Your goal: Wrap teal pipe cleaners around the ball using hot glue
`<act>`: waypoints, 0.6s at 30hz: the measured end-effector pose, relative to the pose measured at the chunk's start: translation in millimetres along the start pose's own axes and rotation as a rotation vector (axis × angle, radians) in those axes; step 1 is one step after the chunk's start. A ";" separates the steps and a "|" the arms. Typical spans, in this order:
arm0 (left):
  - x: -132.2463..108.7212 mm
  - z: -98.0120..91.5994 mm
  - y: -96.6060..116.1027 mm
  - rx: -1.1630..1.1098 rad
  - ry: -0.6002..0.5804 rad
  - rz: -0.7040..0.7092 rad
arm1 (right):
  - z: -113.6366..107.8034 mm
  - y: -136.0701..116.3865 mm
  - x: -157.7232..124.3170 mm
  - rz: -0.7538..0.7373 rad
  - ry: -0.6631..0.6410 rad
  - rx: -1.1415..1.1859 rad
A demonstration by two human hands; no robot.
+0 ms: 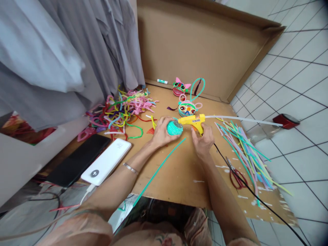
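My left hand (162,132) is closed round a teal ball wound from pipe cleaner (175,128), resting on the cardboard sheet (179,171). A long teal pipe cleaner (159,169) trails from the ball toward me. My right hand (202,140) grips the handle of a yellow glue gun (192,120), whose nozzle touches the ball's right side. A clear glue stick (243,119) juts out of the gun's back to the right. Its black cord (246,186) runs past my right forearm.
Two finished pipe-cleaner faces (187,108) (180,87) sit behind the gun. A tangled heap of pipe cleaners (123,111) lies left, straight ones (246,153) right, red scissors (237,177) among them. A power bank (106,166) and phone (78,160) lie near left. A cardboard wall (200,44) stands behind.
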State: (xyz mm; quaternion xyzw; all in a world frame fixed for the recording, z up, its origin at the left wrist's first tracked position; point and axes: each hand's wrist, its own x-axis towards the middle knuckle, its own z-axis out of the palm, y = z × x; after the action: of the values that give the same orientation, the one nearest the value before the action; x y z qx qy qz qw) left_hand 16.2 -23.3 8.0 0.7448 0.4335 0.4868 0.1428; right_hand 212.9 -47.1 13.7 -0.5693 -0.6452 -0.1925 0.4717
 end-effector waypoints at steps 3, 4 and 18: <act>0.0 0.2 -0.7 -0.008 0.009 0.006 | 0.4 -0.2 0.3 -0.018 0.006 -0.001; 0.0 0.3 -1.0 -0.009 0.011 0.009 | 0.3 -0.5 0.4 -0.016 0.001 -0.002; -0.6 0.4 -2.5 0.001 0.012 -0.001 | -1.4 -1.6 1.1 -0.019 0.003 0.052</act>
State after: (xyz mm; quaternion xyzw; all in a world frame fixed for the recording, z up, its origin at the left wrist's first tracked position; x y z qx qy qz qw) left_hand 15.1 -22.2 5.8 0.7418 0.4349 0.4910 0.1398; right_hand 212.1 -48.0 15.8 -0.5504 -0.6547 -0.1813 0.4854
